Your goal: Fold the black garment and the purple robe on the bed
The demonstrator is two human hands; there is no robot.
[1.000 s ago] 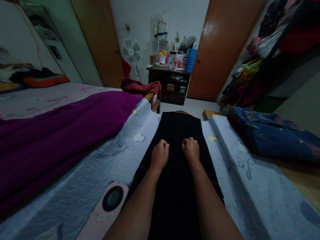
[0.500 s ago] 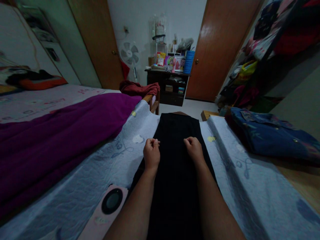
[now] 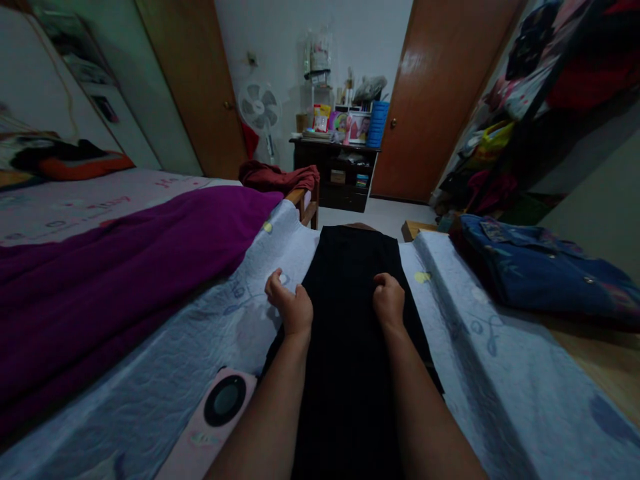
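A black garment lies spread lengthwise on the pale blue patterned bed cover. My left hand is over the garment's left edge, its thumb and fingers apart and nothing between them. My right hand is over the garment's right part with the fingers curled in; whether it pinches any cloth cannot be made out. A pink device with a round dark face rests on the cover beside my left forearm.
A purple blanket covers the bed at the left. Folded denim clothing lies at the right. Dark red cloth hangs over a wooden bed end. A cabinet and a white fan stand at the back.
My left hand has moved left and its fingers have opened out. My right hand has turned slightly and stays curled. The garment's lower right edge has shifted a little outward.
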